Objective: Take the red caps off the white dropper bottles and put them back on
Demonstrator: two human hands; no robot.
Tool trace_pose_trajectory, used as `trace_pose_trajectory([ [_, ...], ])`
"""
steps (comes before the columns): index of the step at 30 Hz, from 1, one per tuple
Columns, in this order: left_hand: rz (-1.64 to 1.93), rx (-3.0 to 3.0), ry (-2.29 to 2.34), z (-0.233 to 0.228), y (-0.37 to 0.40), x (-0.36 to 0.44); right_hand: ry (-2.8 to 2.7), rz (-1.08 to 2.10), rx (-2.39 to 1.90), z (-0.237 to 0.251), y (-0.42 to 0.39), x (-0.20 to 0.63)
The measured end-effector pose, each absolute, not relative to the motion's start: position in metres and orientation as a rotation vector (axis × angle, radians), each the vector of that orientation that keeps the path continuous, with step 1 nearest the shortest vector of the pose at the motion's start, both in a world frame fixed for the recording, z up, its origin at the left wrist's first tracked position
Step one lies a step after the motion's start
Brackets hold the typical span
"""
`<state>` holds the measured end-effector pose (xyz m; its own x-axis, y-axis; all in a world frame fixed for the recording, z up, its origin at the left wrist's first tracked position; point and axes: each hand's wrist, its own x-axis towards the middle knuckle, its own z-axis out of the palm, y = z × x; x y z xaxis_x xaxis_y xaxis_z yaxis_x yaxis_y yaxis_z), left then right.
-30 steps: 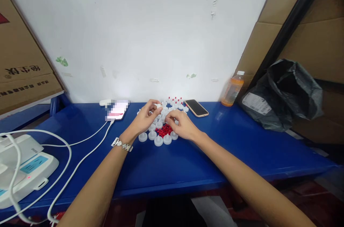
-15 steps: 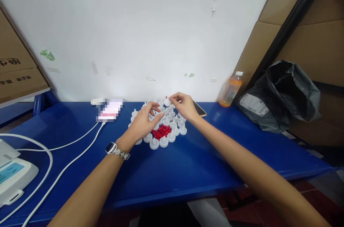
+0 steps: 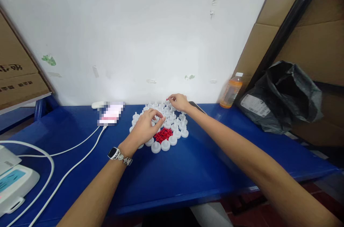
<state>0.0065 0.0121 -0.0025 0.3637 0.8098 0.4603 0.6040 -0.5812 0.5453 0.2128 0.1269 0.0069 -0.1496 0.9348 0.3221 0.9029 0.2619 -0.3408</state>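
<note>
Dozens of white caps clustered mid-surface round red plugs — few at back w/ red plugs fitted, most bare. Left hand pinching a cap. Right hand pinching red-tipped cap at rear.

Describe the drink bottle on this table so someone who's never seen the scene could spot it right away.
Start at the blue table and follow its back edge along the white wall to the right. There the bottle stands upright, between the phone partly hidden behind the right hand and the black plastic bag. It is the only orange thing there, clear plastic with a white cap.
</note>
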Motion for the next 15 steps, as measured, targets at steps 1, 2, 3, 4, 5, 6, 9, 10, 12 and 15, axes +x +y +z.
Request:
trace_pose_trajectory([
  [1,1.037,2.35,1.254,-0.002,0.012,0.007,-2.043,0.076,-1.673,0.006,0.127,0.217],
  [2,1.041,2.356,1.254,-0.002,0.012,0.008,-2.024,0.065,-1.684,0.004,0.127,0.221],
  [3,1.045,2.364,1.251,-0.002,0.012,0.008,-2.02,0.061,-1.691,0.002,0.126,0.224],
  [4,1.047,2.374,1.247,-0.002,0.013,0.009,-2.029,0.064,-1.693,0.0,0.125,0.226],
  [5,1.046,2.387,1.243,-0.002,0.013,0.01,-2.038,0.072,-1.688,-0.002,0.125,0.228],
  [6,1.041,2.4,1.24,-0.002,0.013,0.01,-2.041,0.084,-1.677,-0.003,0.124,0.228],
  [9,1.021,2.43,1.246,-0.002,0.012,0.01,-2.01,0.105,-1.637,-0.002,0.118,0.229],
  [10,1.025,2.435,1.249,-0.001,0.011,0.011,-1.985,0.112,-1.614,0.001,0.114,0.229],
  [12,1.075,2.424,1.248,-0.001,0.009,0.012,-1.886,0.206,-1.503,0.006,0.101,0.227],
  [15,1.254,2.352,1.234,-0.001,0.004,0.017,-1.624,0.605,-1.154,0.01,0.069,0.218],
])
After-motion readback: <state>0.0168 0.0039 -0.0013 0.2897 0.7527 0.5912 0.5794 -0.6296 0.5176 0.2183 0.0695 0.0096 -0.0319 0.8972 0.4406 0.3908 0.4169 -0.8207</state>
